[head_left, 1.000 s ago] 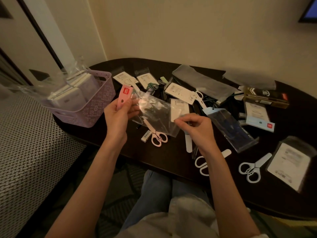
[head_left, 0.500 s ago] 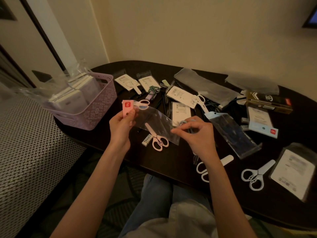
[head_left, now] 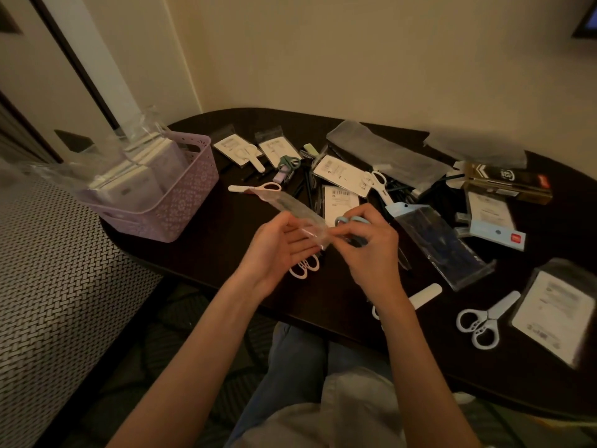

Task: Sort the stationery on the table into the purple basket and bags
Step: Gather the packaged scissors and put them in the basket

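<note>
Over the dark table (head_left: 226, 240), my left hand (head_left: 281, 250) lies palm up and holds the near end of a clear plastic bag (head_left: 290, 205) between thumb and fingers. The bag slants away toward the upper left. My right hand (head_left: 368, 250) grips a pair of light blue scissors (head_left: 352, 220) by the handles, right at the bag's near end. The purple basket (head_left: 184, 202) stands at the table's left end, filled with bagged white packs. Pink scissors (head_left: 305, 268) lie under my left hand.
More pink scissors (head_left: 255, 188) lie beyond the bag. White scissors (head_left: 481, 318) and a bagged card (head_left: 555, 315) sit at the right. Several packets, dark pens and a blue-topped bag (head_left: 439, 244) crowd the far middle. A long white piece (head_left: 424, 295) pokes out past my right forearm.
My left hand let go of the bag's pink top and shifted right to its near end. My right hand now shows blue scissors in its grip at that end.
</note>
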A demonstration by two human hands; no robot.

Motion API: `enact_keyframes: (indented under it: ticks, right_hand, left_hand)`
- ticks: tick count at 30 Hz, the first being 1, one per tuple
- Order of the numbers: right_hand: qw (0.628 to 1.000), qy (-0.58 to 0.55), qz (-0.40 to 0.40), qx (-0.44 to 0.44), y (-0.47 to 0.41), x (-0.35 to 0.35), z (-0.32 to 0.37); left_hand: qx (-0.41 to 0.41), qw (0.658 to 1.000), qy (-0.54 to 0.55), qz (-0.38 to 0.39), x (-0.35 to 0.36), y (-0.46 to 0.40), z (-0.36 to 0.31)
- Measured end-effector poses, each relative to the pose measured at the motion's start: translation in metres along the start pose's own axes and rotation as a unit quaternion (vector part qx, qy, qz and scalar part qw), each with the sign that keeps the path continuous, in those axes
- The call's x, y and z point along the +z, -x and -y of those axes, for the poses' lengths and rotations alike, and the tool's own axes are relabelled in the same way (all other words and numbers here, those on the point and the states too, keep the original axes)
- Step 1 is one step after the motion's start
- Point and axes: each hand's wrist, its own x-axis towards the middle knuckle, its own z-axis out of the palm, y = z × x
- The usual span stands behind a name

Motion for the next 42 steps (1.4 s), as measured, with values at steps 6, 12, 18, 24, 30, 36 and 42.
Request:
enact_keyframes:
  ticks: [6, 12, 18, 24, 30, 36, 42]
  right_hand:
    - [0.996, 0.036, 0.074, 0.030, 0.001, 0.000, -0.001]
    - [0.992, 0.025, 0.065, 0.101, 0.005, 0.004, 0.004]
    - [0.991, 0.023, 0.068, 0.111, 0.003, 0.011, 0.008]
    - [0.992, 0.016, 0.010, 0.121, 0.002, 0.008, 0.005]
    - [0.982, -0.010, -0.020, 0.187, -0.007, 0.008, 0.005]
    - [0.972, -0.075, -0.045, 0.217, -0.008, 0.007, 0.000]
    - [0.978, -0.030, 0.024, 0.207, -0.010, 0.013, -0.001]
  left_hand:
    - [0.059, 0.998, 0.023, -0.023, -0.001, -0.002, 0.003]
    - [0.109, 0.988, 0.096, -0.045, 0.002, -0.007, 0.012]
    - [0.132, 0.984, 0.113, -0.032, 0.011, -0.005, 0.014]
    - [0.133, 0.982, 0.128, -0.036, 0.009, -0.003, 0.009]
    - [0.094, 0.980, 0.175, 0.023, 0.008, 0.002, 0.009]
    - [0.093, 0.975, 0.200, -0.041, -0.009, 0.003, 0.013]
    - [0.071, 0.935, 0.214, -0.274, -0.043, -0.001, 0.007]
